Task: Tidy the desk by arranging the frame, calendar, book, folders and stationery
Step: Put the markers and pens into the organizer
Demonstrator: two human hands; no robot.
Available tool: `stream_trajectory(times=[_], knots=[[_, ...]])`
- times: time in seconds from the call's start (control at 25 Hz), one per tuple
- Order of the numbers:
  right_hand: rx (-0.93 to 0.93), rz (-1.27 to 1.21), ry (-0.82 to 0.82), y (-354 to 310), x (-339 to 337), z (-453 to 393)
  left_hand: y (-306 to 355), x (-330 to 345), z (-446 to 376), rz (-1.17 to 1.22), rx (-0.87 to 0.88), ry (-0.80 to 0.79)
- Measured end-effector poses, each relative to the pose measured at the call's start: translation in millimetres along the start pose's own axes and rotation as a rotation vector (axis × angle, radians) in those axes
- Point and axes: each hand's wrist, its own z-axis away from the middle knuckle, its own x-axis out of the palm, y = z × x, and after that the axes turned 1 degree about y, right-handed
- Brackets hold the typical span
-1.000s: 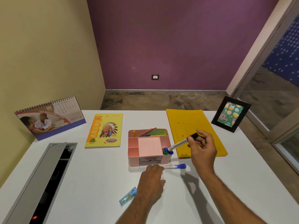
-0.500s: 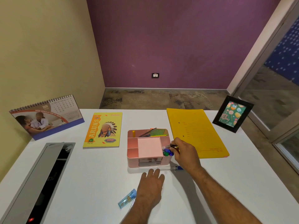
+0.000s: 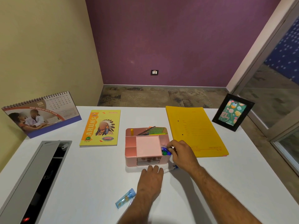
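A pink desk organizer [image 3: 142, 160] stands mid-desk with a pink notepad on top. My right hand [image 3: 183, 155] is at its right compartment, fingertips pinching a marker [image 3: 166, 150] among blue and green caps. My left hand [image 3: 150, 180] lies flat on the desk, fingertips against the organizer's front. A blue-capped pen [image 3: 175, 167] lies on the desk, mostly hidden under my right wrist. The calendar [image 3: 40, 113] stands far left, the yellow book [image 3: 101, 127] beside it. Yellow folders [image 3: 194, 130] lie right of the organizer, and the black frame [image 3: 233, 112] stands at the far right.
A small clear blue box [image 3: 125, 198] lies near my left wrist. A grey cable hatch [image 3: 32, 178] is open in the desk at the left. The white desk [image 3: 242, 183] ends at the right beside a glass partition.
My right hand brought the marker down from above the folders into the organizer's right compartment. My left hand slid slightly forward to the organizer's front.
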Motion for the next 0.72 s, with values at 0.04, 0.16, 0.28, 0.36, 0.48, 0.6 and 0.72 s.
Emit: stream_trajectory(times=[0.04, 0.16, 0.28, 0.36, 0.48, 0.6, 0.72], knots=[[-0.006, -0.023, -0.003, 2, 0, -1, 1, 0, 1, 0.0, 0.002, -0.002], [-0.016, -0.129, -0.003, 10, -1, -2, 3, 3, 4, 0.048, -0.009, -0.003], [0.053, -0.323, 0.06, 18, 1, 6, 5, 5, 9, 0.172, -0.045, 0.029], [0.151, -0.454, 0.165, 19, 2, 14, 6, 4, 13, 0.285, -0.09, 0.076], [0.344, -0.565, 0.329, 26, 2, 28, 9, 2, 17, 0.495, -0.176, 0.178], [0.464, -0.772, 0.295, 34, 5, 39, 14, -4, 18, 0.701, -0.25, 0.273], [0.441, -0.96, 0.234, 25, 0, 46, 17, -10, 17, 0.812, -0.252, 0.352]])
